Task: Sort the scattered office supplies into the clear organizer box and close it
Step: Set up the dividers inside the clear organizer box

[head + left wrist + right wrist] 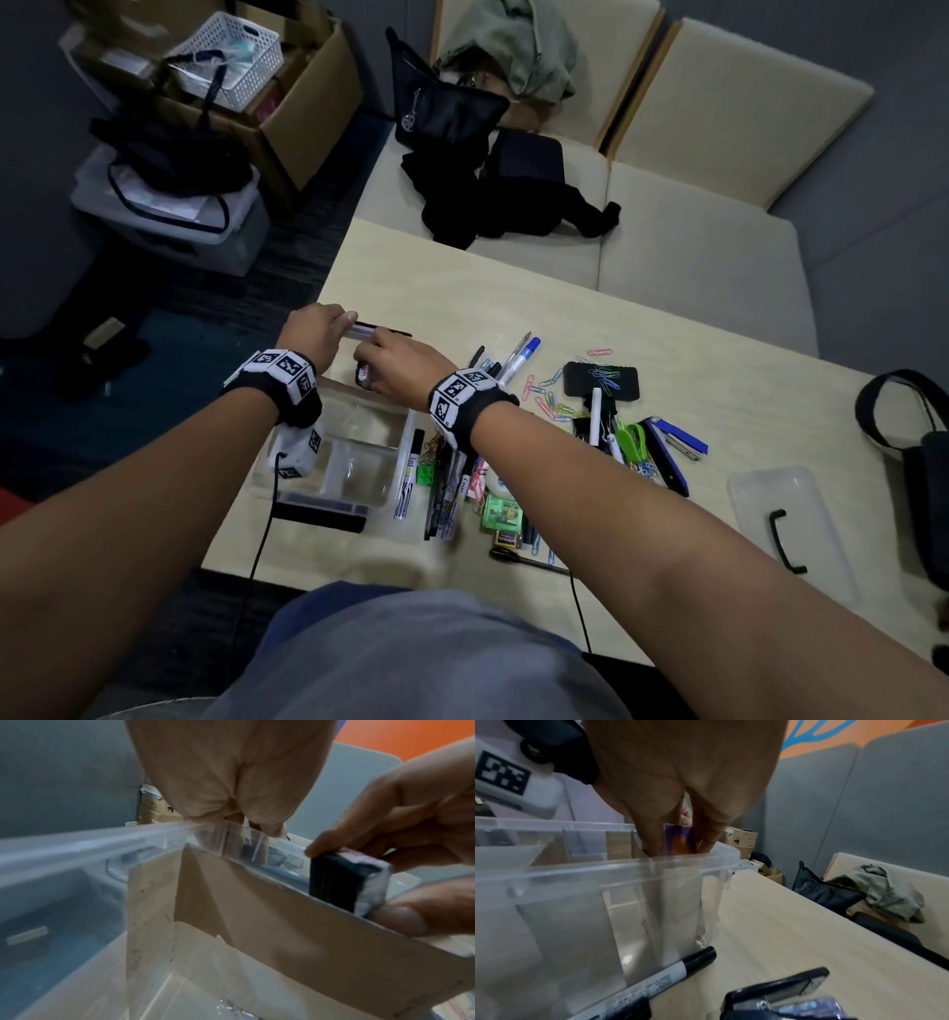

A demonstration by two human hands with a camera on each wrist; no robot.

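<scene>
The clear organizer box [354,462] sits open on the table, its divided compartments bare. My left hand [339,321] grips the box's far rim [223,833], fingers curled over the edge. My right hand [367,370] pinches a small black pack [339,880] with a purple and orange face [680,841] and holds it just over the far corner compartment [680,892]. Pens [518,360], coloured paper clips [552,401], markers [411,470] and a blue stapler [675,442] lie scattered to the right of the box.
The clear lid [791,519] with a black handle lies at the table's right end, next to a black strap bag [924,462]. A black marker [670,973] lies against the box's right wall. Bags and clothes sit on the bench behind the table [462,288].
</scene>
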